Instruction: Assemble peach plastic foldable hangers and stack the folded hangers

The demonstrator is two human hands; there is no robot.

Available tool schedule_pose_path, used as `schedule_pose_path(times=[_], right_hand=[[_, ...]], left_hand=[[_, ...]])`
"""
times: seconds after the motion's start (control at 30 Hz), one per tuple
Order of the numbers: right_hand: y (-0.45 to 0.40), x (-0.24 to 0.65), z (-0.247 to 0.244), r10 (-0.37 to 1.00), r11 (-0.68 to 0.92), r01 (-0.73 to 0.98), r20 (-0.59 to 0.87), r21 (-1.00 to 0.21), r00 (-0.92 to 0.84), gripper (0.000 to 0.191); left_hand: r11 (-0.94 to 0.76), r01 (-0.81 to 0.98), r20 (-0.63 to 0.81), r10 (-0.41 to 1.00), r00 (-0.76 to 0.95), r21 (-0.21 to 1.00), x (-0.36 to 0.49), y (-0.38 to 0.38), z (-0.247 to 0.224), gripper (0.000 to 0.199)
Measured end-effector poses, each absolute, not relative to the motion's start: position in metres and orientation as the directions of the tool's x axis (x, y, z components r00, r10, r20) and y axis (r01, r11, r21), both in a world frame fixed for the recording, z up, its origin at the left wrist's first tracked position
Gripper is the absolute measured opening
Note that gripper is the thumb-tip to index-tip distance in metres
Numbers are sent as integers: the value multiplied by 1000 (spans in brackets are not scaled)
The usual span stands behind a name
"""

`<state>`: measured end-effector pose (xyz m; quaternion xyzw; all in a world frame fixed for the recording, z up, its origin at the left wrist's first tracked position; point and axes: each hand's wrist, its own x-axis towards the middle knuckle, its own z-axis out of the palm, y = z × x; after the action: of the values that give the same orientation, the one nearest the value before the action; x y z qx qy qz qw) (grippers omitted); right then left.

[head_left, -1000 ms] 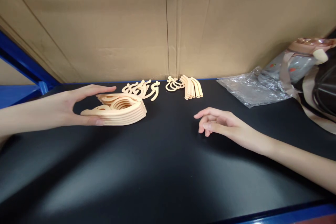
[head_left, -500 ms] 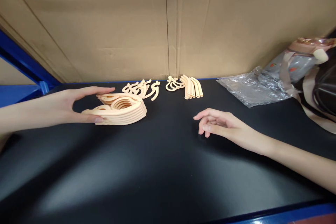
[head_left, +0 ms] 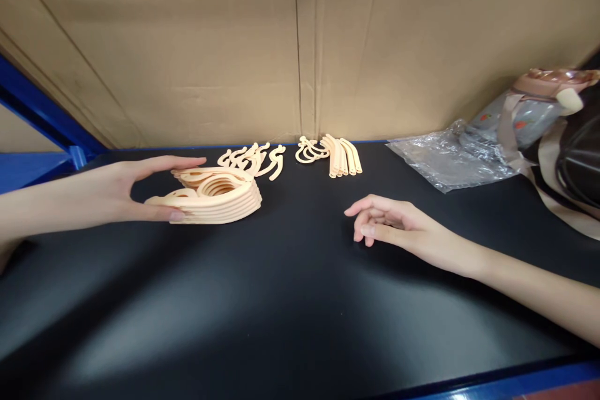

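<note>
A stack of several cream, curved flat pieces point(head_left: 229, 203) with a round opening lies on the black table point(head_left: 300, 300), left of centre. My left hand point(head_left: 135, 190) grips the stack's left end, thumb at the near side and fingers at the far side. Behind the stack are small curvy cream pieces point(head_left: 276, 164). Farther right, thin hook-shaped pieces point(head_left: 309, 150) lie beside a bundle of bent cream bars point(head_left: 344, 156). My right hand point(head_left: 382, 222) hovers over the table right of centre, fingers loosely curled and apart, with nothing in it.
A clear plastic bag point(head_left: 450, 159) lies at the back right. Next to it are a bottle with a pink lid point(head_left: 529, 106) and a dark bag point(head_left: 581, 156) with a pale strap. Cardboard point(head_left: 210, 44) stands behind the table, and a blue frame post point(head_left: 42, 106) is at the left.
</note>
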<state>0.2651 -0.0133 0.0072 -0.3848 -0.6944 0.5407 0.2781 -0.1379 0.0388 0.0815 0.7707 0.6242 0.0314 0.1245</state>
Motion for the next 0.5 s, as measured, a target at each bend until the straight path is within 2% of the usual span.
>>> schedule_pose_path(times=[0.13,0.5], right_hand=[[-13,265,7,838,120,252,-38,-960,-545,27],[-14,265,8,836,146,272,-28,-951,-548,25]], left_hand=[[-190,947,-107,969,224,259,-132,35,83,92],[-234,944,-61,965,255,233,-131,35,79,99]])
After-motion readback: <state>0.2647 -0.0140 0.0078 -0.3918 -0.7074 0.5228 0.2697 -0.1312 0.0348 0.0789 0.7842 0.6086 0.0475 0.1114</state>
